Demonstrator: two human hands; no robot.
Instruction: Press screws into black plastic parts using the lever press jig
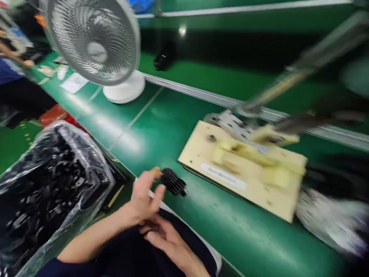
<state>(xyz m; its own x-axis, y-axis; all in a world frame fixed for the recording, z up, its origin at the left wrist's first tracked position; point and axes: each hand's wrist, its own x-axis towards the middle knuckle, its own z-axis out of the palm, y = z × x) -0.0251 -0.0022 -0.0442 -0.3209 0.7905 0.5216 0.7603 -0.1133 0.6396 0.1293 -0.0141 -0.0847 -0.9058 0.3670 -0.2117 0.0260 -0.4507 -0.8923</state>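
My left hand (147,197) is over the near edge of the green bench, thumb and index finger apart. A yellowish covering shows on its index fingertip. Just beyond that fingertip is a black ribbed plastic piece (173,182), which looks like a clipper guard comb; it seems to lie on the bench, and I cannot tell whether the finger touches it. My right hand (167,239) is below the left one, close to my body. Its thumb stands off from the loosely bent fingers, which are partly hidden under the left wrist. Nothing shows in its grasp.
At left, a plastic-lined box (108,169) holds many small black parts. A cream fixture board (198,154) with a metal lever clamp sits on the bench (161,134) at right. Behind stand a white fan (123,90) and a black object (163,59). A person's arm (14,54) shows far left.
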